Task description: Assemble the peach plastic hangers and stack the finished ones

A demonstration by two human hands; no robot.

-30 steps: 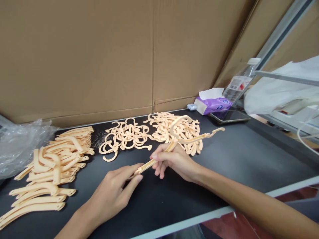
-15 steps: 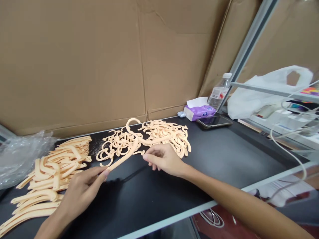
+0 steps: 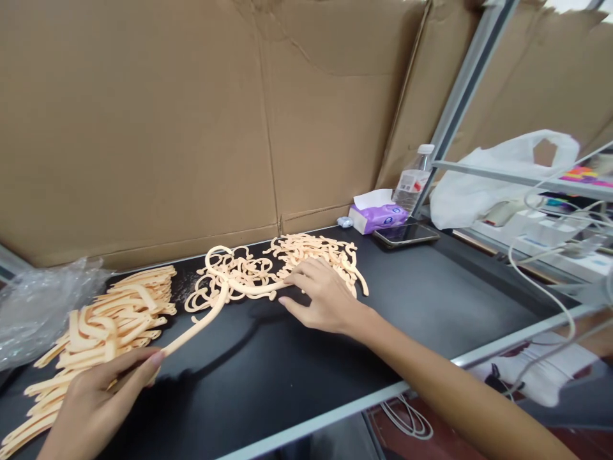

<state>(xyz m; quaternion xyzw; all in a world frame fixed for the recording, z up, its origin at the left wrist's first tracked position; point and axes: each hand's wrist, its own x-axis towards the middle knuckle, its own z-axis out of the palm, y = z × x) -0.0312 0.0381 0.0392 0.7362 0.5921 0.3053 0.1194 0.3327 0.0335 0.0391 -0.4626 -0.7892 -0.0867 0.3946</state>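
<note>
Left hand [image 3: 103, 396] pinching one end of a cream hanger [image 3: 223, 281] above the black table [image 3: 383, 332], right hand [image 3: 325, 297] with thumb and fingers apart at its other end, grip unclear.

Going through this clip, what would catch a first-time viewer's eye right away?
Probably the pale orange hanger first, held at one end by the left hand, its hook raised before the middle pile. Then the left pile of long pieces on the black table, and the purple tissue pack near the back, beside the bottle.
</note>
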